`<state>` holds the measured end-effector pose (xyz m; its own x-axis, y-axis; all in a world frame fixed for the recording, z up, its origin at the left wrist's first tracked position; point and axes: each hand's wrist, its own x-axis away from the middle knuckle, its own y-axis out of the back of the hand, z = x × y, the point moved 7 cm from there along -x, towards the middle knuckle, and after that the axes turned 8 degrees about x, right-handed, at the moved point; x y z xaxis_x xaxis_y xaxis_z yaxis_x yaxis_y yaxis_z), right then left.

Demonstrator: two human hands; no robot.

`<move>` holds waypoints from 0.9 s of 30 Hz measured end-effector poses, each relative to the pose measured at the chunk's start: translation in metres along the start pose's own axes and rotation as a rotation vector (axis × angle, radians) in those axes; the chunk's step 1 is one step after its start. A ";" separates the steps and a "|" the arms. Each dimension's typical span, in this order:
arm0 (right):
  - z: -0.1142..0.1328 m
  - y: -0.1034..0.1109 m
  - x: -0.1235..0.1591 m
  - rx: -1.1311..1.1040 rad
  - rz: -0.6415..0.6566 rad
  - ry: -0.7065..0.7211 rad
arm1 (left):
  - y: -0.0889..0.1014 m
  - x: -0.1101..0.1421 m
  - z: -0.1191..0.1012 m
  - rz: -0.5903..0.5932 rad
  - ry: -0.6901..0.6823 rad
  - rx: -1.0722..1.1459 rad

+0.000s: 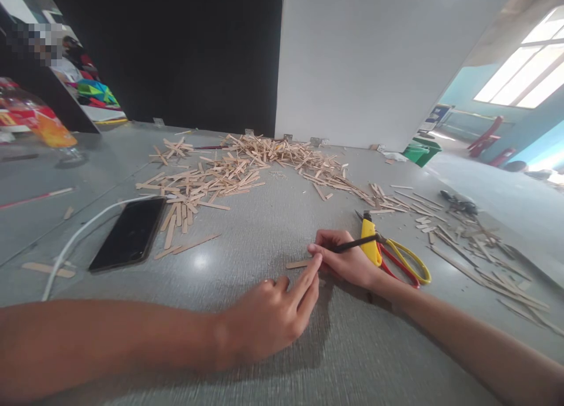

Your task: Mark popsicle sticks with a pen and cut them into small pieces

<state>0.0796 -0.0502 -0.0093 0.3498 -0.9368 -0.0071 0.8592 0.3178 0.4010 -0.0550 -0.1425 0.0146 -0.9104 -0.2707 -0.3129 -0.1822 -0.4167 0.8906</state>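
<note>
Grey table (264, 224); pile (255, 153) lies toward 12 o'clock of left hand (275, 315), index and middle fingers extended, cannot tell whether gripping. Right hand (351, 265) pinches black pen (356, 243), far end toward 2 o'clock. Stick (296, 265) at fingertips, visible end toward 9 o'clock.

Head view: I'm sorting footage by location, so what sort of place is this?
Probably an indoor workroom or classroom: a tall partition stands along the table, wooden sticks lie heaped before it, and a large window shows at right.
</note>
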 end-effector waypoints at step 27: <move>0.066 -0.022 0.031 0.023 0.285 0.062 | 0.004 0.001 -0.005 -0.108 -0.060 0.117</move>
<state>0.0465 -0.0956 0.0421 0.5989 -0.7990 0.0530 0.7144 0.5630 0.4155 -0.0548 -0.1486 0.0162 -0.9031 -0.1761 -0.3917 -0.3191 -0.3354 0.8864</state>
